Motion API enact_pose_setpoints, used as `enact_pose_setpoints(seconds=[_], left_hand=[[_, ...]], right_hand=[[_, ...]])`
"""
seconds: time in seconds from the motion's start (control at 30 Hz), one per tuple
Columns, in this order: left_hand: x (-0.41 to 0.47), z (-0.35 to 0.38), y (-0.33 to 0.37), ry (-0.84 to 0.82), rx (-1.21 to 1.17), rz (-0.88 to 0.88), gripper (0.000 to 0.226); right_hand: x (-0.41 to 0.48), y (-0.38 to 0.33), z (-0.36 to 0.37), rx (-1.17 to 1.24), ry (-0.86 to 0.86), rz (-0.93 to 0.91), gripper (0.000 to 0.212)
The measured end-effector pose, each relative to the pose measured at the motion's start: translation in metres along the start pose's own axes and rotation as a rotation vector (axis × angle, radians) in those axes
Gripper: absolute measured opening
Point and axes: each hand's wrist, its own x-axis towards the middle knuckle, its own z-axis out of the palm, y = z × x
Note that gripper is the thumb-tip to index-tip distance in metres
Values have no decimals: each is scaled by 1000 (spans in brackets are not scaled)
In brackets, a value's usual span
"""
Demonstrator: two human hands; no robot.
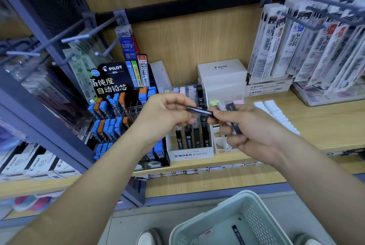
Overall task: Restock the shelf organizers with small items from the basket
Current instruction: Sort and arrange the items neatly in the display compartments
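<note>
My left hand (167, 114) pinches one end of a dark lead case (199, 110) held level above the white MONO graph organizer (190, 154). The thumb and forefinger of my right hand (250, 126) touch the case's other end, while that hand also grips several more cases (232, 118), dark and pale, in its palm. The organizer holds upright black lead cases (192, 138) in rows. A pale green basket (225, 223) sits on the floor below, with a dark case (238, 235) and a pale item (205, 233) in it.
A black Pilot display (116, 106) with blue and orange lead cases stands left of the organizer. White Pilot boxes (222, 75) and MONO refill boxes (266, 88) sit behind. Hanging refill packs (308, 43) fill the right, metal hooks (75, 39) jut out left. White erasers (276, 114) lie on the shelf.
</note>
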Motion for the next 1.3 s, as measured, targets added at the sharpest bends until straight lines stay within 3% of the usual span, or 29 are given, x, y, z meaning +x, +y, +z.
enact_pose_setpoints(seconds=[0.1,0.3,0.5,0.67,1.03,1.3], left_hand=[[-1,1,0,-10,80,-33,24],[-5,7,-2,-141,294,44,6],[1,-6,0,-75,389,80,35],[9,-21,-19,82,557,83,21],[18,-13,-41,27,1017,154,8],[21,-4,-50,-5,1316,235,20]], right_hand=[[3,2,-1,-60,31,-56,1],[6,7,4,-227,75,-185,12],[8,2,4,-89,66,-58,21],[9,0,-2,71,74,-11,20],[7,0,-8,61,55,-42,14],[7,-1,-10,6,23,-60,16]])
